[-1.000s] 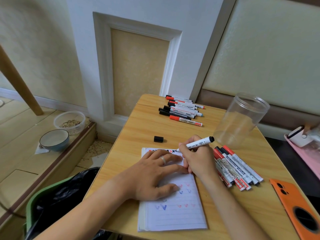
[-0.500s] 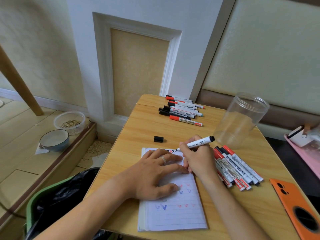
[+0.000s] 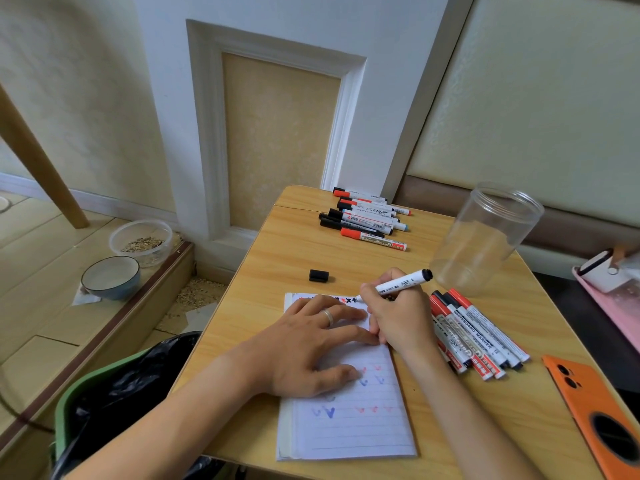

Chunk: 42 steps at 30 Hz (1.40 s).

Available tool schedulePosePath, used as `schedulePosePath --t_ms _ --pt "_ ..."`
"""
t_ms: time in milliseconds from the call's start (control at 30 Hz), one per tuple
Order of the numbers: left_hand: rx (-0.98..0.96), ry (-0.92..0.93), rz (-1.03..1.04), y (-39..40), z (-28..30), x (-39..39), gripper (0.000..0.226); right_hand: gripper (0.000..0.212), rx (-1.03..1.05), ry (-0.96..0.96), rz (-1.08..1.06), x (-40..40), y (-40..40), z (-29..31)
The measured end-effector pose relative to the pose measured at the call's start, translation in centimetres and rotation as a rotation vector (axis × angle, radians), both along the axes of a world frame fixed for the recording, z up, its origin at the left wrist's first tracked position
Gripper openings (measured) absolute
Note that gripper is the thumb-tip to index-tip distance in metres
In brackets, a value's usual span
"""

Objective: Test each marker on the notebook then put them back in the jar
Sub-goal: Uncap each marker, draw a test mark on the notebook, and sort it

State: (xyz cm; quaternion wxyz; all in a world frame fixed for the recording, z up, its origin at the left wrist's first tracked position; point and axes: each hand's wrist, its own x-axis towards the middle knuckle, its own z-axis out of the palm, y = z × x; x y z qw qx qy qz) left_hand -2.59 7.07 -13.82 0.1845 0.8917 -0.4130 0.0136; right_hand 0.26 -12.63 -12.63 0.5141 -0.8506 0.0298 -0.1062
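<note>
A lined notebook (image 3: 349, 424) lies open on the wooden table (image 3: 284, 258), with red and blue test marks on the page. My left hand (image 3: 311, 344) lies flat on it, fingers spread. My right hand (image 3: 398, 317) grips a white marker with a black end (image 3: 403, 282), its tip on the top of the page. Its black cap (image 3: 318, 275) lies on the table beyond the notebook. The clear plastic jar (image 3: 485, 237) stands empty at the right. Several markers (image 3: 478, 337) lie beside my right hand, and several more markers (image 3: 367, 218) lie at the far edge.
An orange phone (image 3: 595, 410) lies at the table's right front. A green bin with a black bag (image 3: 114, 389) stands left of the table. Two bowls (image 3: 114, 275) sit on the floor step. A pink tray (image 3: 616, 306) is at the right.
The marker's tip has shifted slightly along the top of the page. My left hand stays flat on the notebook.
</note>
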Motion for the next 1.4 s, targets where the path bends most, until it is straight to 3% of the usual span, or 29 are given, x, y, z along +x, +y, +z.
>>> schedulePosePath --t_ms 1033,1133,1233,1400 --pt "-0.047 -0.033 -0.019 0.0 -0.4 0.1 0.051 0.02 -0.014 -0.029 -0.006 0.0 0.0 -0.3" --pt "-0.132 -0.014 -0.007 0.1 -0.4 0.2 0.047 0.022 0.05 -0.129 -0.051 -0.9 0.4 -0.2" --pt "-0.285 0.058 0.024 0.3 -0.2 0.1 0.041 0.023 -0.019 -0.264 -0.074 -1.6 0.8 -0.8" --pt "-0.541 0.055 0.27 -0.1 -0.5 1.7 0.025 0.021 -0.061 -0.332 -0.03 -1.6 0.6 -1.7"
